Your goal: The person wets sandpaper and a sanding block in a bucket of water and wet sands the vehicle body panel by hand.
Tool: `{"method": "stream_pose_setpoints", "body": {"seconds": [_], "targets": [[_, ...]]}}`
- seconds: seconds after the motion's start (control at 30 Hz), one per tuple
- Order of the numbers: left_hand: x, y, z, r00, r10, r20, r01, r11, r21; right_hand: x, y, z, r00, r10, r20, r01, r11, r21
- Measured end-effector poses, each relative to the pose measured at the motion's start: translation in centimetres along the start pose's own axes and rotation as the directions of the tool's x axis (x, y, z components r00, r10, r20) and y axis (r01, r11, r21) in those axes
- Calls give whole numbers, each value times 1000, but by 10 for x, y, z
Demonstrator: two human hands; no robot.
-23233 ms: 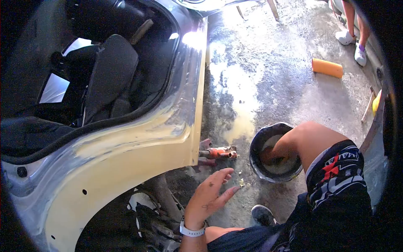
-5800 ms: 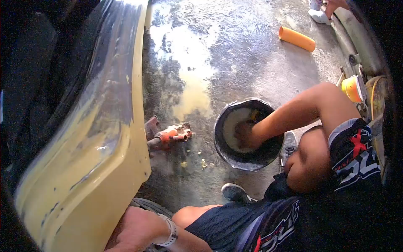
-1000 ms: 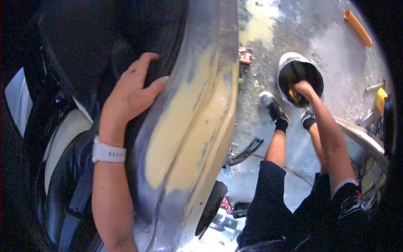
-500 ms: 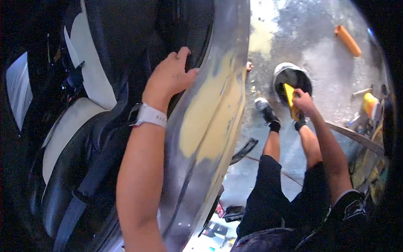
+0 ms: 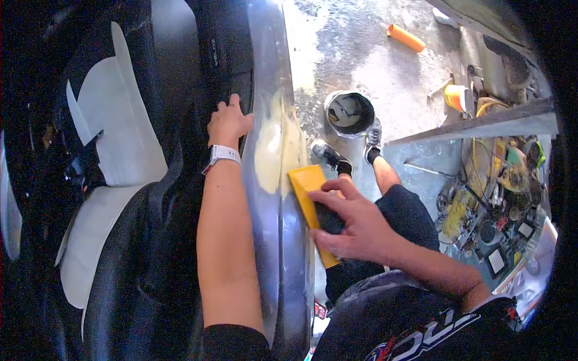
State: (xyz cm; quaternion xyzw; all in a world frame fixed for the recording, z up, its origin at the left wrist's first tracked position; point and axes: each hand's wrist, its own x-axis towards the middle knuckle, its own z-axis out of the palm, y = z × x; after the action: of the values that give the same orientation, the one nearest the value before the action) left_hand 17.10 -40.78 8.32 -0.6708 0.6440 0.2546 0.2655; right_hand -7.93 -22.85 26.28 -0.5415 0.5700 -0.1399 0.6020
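My left hand [image 5: 229, 123], with a white watch on the wrist, rests on the black sill trim [image 5: 232, 78] inside the car's door opening. Its fingers are apart and hold nothing. Beside it runs the bare grey body panel [image 5: 268, 36], with a smoothed cream patch of body filler [image 5: 268, 150] on it. My right hand [image 5: 355, 225] grips a long yellow sanding block [image 5: 308, 178] by its dark middle. The block stands tilted at the panel's outer edge, close to the filler's lower end. I cannot tell whether its sanding face touches the panel.
A black bucket [image 5: 349, 114] with liquid in it stands on the wet floor by my feet. Beyond it lies an orange tube [image 5: 406, 38]. A long beam [image 5: 481, 127] and a heap of tools and parts [image 5: 481, 204] are on the right. Car seats [image 5: 123, 132] fill the left.
My right hand has brought the yellow block from above the bucket to the panel's edge. My left hand stays on the sill. The view has shifted, showing more of the floor at right.
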Motion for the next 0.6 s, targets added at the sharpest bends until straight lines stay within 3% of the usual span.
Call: {"method": "stream_pose_setpoints", "body": {"seconds": [0.1,0.2,0.47,0.6], "targets": [[4,-3,3,1000,10,-6,-10,1000,-17,-2,-21,33,998,-31,-57,23,991,-133],[5,0,1,1000,-4,25,4,1000,-6,-3,-40,48,997,73,-1,-72,977,-200],[3,0,0,1000,-14,-13,13,999,-48,-33,-58,53,978,182,99,-160,967,-197],[4,0,6,999,-16,-33,13,998,-67,-7,-59,54,961,255,107,-205,917,-342]]}}
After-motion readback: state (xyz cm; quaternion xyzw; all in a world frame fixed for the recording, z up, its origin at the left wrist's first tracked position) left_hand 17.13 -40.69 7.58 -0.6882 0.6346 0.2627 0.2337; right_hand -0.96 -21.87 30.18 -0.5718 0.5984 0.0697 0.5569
